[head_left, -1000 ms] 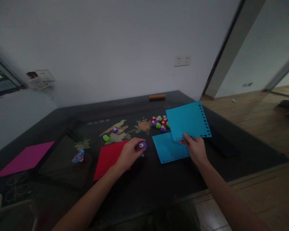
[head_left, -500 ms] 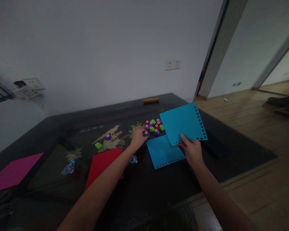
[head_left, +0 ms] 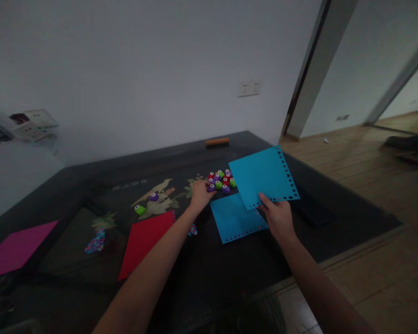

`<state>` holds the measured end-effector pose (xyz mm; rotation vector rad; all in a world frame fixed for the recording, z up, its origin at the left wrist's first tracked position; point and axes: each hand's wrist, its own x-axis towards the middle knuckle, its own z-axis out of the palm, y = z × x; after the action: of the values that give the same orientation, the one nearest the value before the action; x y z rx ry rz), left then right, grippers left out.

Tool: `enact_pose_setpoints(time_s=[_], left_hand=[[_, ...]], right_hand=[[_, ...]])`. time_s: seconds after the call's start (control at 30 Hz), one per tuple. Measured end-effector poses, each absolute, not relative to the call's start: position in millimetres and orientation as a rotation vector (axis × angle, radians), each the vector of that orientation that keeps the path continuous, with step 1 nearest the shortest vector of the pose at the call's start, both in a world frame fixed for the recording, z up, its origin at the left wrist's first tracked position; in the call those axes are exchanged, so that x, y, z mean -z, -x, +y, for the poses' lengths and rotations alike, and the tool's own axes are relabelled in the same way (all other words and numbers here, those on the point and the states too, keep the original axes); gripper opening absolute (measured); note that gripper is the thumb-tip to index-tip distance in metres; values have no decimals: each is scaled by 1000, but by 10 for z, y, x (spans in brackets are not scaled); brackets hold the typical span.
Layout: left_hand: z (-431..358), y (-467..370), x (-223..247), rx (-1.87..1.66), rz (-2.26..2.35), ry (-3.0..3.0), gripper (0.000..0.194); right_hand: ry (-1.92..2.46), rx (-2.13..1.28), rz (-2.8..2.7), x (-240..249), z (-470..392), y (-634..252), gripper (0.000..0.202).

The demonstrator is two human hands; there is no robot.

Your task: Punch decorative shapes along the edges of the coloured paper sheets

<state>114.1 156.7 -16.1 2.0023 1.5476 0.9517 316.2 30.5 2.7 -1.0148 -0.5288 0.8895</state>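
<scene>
My right hand (head_left: pixel 277 214) pinches the lower edge of a blue sheet (head_left: pixel 263 176) with punched shapes along two sides, lifted above the table. Under it, a second blue sheet (head_left: pixel 235 218) lies flat. My left hand (head_left: pixel 201 192) has its fingers closed on a purple eyed piece (head_left: pixel 211 188) at the near left of a cluster of red, green and purple eyed pieces (head_left: pixel 226 181). A red sheet (head_left: pixel 144 239) lies on the table, partly covered by my left forearm. Small colourful bits (head_left: pixel 192 229) lie just right of that forearm.
A green piece (head_left: pixel 140 210) and a purple piece (head_left: pixel 153 197) sit apart on the dark table (head_left: pixel 181 162). Farther left are a pink sheet (head_left: pixel 21 248) and a colourful patterned item (head_left: pixel 96 242). An orange-brown bar (head_left: pixel 217 142) lies near the wall.
The view has shifted slightly. My left hand remains at the purple piece, which now sits closer against the cluster. My right hand still holds the raised blue sheet.
</scene>
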Motion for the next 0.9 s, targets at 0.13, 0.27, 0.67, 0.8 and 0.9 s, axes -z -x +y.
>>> enact_pose_setpoints(time_s=[0.13, 0.27, 0.67, 0.8, 0.9], left_hand=[[1288, -1072, 42, -1066, 1448, -1914, 20], [814, -1076, -9, -996, 1211, -1801, 23], [327, -994, 127, -1020, 1107, -1518, 24], [359, -943, 139, -1023, 1147, -1550, 22], [367, -904, 146, -1006, 1172, -1585, 21]], right_hand=[[1062, -920, -573, -14, 299, -3122, 50], [1098, -947, -656, 18, 285, -3007, 56], [1229, -1035, -1001, 155, 260, -2735, 32], [1210, -1023, -914, 109, 285, -2847, 31], [1198, -947, -826, 58, 323, -3025, 33]])
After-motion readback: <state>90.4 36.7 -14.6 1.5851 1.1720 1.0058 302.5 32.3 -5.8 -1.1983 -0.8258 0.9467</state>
